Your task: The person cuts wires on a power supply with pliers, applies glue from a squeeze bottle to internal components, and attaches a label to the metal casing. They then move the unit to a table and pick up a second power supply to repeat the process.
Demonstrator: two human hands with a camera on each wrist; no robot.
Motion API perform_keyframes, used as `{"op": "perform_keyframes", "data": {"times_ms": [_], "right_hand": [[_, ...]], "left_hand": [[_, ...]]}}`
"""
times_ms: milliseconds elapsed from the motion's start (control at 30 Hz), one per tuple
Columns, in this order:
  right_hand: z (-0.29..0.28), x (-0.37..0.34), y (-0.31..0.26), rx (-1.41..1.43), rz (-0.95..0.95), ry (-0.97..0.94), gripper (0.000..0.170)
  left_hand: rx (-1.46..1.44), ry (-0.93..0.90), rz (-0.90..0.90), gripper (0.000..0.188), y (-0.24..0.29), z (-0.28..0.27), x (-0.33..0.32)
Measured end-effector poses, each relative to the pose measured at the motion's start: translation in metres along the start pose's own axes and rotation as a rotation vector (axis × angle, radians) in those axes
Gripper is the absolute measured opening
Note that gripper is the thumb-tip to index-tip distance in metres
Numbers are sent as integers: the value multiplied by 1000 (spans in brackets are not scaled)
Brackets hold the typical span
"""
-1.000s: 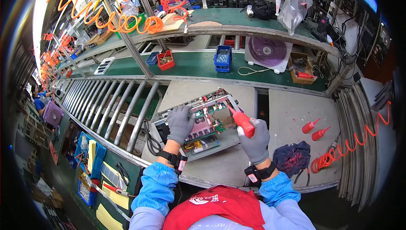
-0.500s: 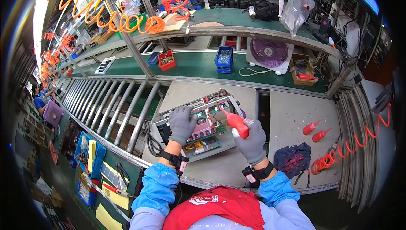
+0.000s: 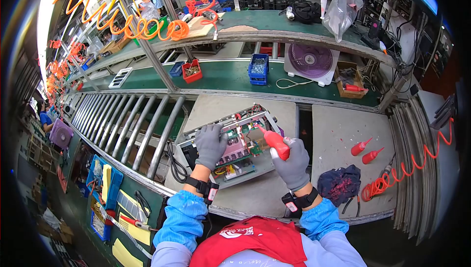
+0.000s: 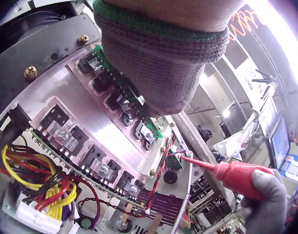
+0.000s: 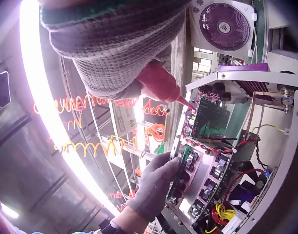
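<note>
An uncovered metal chassis [image 3: 240,169] with circuit boards, coloured wires and rows of screwed-down components lies at an angle on the bench. Over its left part, my gloved left hand [image 3: 211,145] holds the chassis by its far rail; the fingers bend over this rail [image 5: 177,146]. My gloved right hand [image 3: 293,166] grips a red squeeze bottle [image 3: 277,144] with a long thin nozzle. The bottle is tilted, its nozzle tip right at a small green board [image 4: 175,161] near the right end of the chassis. In the right wrist view the bottle [image 5: 160,85] is partly behind the glove.
Two more red bottles [image 3: 360,146] lie on the right board near a stained dark cloth [image 3: 339,183] and a coiled red hose [image 3: 378,187]. A roller conveyor [image 3: 132,124] runs left. Across the back shelf stand a blue bin [image 3: 258,69], a red bin [image 3: 192,71] and a purple fan [image 3: 310,61].
The right hand has moved the bottle left and slightly down, bringing its nozzle from the chassis's right end in to the small board; it then stays there. The left hand keeps its place.
</note>
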State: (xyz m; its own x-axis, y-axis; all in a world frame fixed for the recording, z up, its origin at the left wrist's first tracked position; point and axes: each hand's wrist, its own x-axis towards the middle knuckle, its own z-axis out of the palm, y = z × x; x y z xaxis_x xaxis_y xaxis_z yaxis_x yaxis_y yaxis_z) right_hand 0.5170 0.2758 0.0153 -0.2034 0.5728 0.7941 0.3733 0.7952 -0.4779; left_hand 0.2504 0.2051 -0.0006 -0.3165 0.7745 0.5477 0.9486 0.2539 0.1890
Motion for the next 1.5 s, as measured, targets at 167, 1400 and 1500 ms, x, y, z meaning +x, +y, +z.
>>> {"op": "perform_keyframes", "data": {"times_ms": [167, 1400, 1500], "right_hand": [[-1, -1, -2, -8, -3, -3, 41], [2, 0, -17, 7, -77, -31, 41], [1, -2, -16, 10, -76, -29, 41]], "left_hand": [[-1, 0, 4, 34, 0, 0, 0], [14, 43, 23, 35, 4, -1, -6], [16, 39, 18, 35, 5, -2, -6]]}}
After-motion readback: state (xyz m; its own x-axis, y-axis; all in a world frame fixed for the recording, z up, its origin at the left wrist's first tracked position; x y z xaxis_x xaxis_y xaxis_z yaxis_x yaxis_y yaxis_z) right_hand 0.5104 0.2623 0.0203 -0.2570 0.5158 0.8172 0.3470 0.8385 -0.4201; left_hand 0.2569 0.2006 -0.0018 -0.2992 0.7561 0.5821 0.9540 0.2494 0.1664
